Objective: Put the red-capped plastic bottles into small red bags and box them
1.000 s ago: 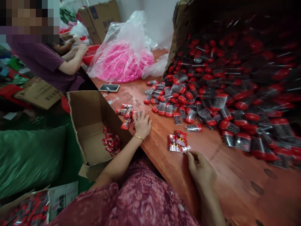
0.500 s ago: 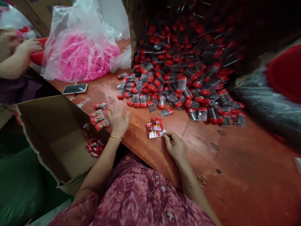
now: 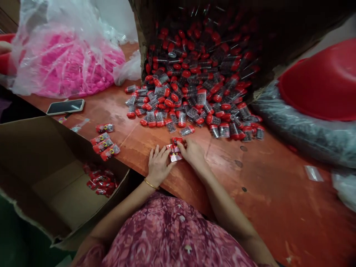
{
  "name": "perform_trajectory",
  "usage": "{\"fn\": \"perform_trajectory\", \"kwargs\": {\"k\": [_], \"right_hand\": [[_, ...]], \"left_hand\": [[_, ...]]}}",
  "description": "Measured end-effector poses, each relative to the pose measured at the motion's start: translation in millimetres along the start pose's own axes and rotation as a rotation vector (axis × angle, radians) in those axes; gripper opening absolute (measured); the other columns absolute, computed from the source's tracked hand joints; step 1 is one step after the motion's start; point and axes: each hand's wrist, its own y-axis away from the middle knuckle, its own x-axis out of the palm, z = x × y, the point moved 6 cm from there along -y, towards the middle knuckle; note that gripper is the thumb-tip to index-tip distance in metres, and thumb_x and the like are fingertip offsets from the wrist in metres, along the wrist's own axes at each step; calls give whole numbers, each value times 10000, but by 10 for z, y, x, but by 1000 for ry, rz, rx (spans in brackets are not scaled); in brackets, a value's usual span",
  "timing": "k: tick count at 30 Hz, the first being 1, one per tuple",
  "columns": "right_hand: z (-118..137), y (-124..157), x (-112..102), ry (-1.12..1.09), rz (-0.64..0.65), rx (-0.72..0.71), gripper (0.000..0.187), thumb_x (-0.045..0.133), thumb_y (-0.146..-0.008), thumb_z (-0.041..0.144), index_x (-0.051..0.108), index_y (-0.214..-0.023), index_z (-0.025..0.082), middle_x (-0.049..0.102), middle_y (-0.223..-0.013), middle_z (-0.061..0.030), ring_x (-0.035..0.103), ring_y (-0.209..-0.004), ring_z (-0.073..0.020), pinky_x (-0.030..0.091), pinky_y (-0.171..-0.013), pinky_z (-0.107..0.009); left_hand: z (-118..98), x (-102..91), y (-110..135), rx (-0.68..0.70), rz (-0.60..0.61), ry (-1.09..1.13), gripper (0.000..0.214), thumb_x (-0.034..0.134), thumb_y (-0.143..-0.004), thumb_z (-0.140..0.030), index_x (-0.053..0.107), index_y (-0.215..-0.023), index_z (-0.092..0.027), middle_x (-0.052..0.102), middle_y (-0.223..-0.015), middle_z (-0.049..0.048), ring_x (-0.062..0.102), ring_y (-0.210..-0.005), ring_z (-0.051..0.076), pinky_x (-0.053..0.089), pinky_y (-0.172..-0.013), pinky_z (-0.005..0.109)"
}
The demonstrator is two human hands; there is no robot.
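Note:
Small red printed plastic packets overlap on the red-brown table in front of me. My left hand lies at their left edge, fingers spread and thumb stretched towards them. From the right, my right hand has its fingers closed on the upper packet. Beyond them spreads a heap of small clear containers with red caps, dark contents inside. To the left, several filled red packets lie at the table's edge. More filled packets lie in an open cardboard box below.
Behind the heap, a dark carton lies open towards me. A bag of pink pieces and a phone are at left. A red basin rests on a plastic-wrapped bundle at right. Part of another person's hand shows far left.
My left hand has come right, from near the filled packets to the overlapping packets. My right hand has shifted onto the upper packet. The view has swung right.

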Motion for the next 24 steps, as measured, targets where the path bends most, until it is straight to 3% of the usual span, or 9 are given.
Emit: {"fn": "perform_trajectory", "kwargs": {"k": [4, 7, 12, 15, 17, 21, 24], "right_hand": [[67, 29, 53, -72, 57, -9, 304, 501, -865, 436, 623, -1005, 195, 702, -885, -78, 649, -816, -233, 432, -638, -301], [84, 81, 72, -81, 29, -55, 271, 551, -837, 412, 620, -998, 205, 697, -910, -69, 643, -819, -222, 432, -636, -292], [142, 63, 76, -41, -48, -156, 294, 505, -861, 430, 624, -965, 182, 669, -922, -93, 615, -831, -228, 447, -677, -310], [129, -99, -47, 38, -175, -186, 371, 410, -904, 408, 602, -1075, 141, 634, -1025, -147, 572, -934, -274, 443, -781, -376], [91, -240, -115, 106, -242, -209, 401, 393, -907, 375, 568, -1163, 122, 573, -1170, -184, 511, -1050, -317, 415, -859, -436], [-83, -378, -71, 130, -213, -308, 415, 401, -890, 344, 539, -1218, 130, 491, -1307, -179, 401, -1203, -337, 360, -960, -494], [-308, -227, -26, 57, -168, -420, 394, 384, -877, 302, 555, -1197, 147, 503, -1314, -144, 372, -1265, -299, 328, -1020, -494]], "left_hand": [[31, 23, -91, -67, -83, 69, 351, 725, -662, -332, 650, -1001, -282, 609, -1240, 87, 401, -1289, 356, 189, -1090, 558], [58, 20, -185, -111, -133, 122, 321, 748, -617, -264, 633, -917, -245, 610, -1230, 107, 411, -1283, 347, 186, -1099, 535], [90, -79, -214, -142, -169, 179, 490, 751, -531, -171, 579, -990, -187, 444, -1390, 180, 347, -1324, 350, 210, -1099, 505], [6, -134, -188, -65, -73, 159, 564, 727, -589, -215, 557, -1125, -196, 380, -1438, 178, 326, -1338, 341, 185, -1099, 526], [-76, -160, -193, 4, -44, 164, 458, 667, -688, -264, 580, -1136, -225, 424, -1419, 140, 330, -1341, 317, 161, -1108, 519], [-111, -115, -273, 9, -62, 192, 238, 598, -765, -284, 676, -989, -281, 565, -1302, 66, 341, -1338, 296, 119, -1122, 516], [-58, -40, -325, -41, -54, 192, 172, 629, -740, -286, 710, -890, -302, 604, -1254, 39, 329, -1342, 302, 106, -1122, 524]]}}
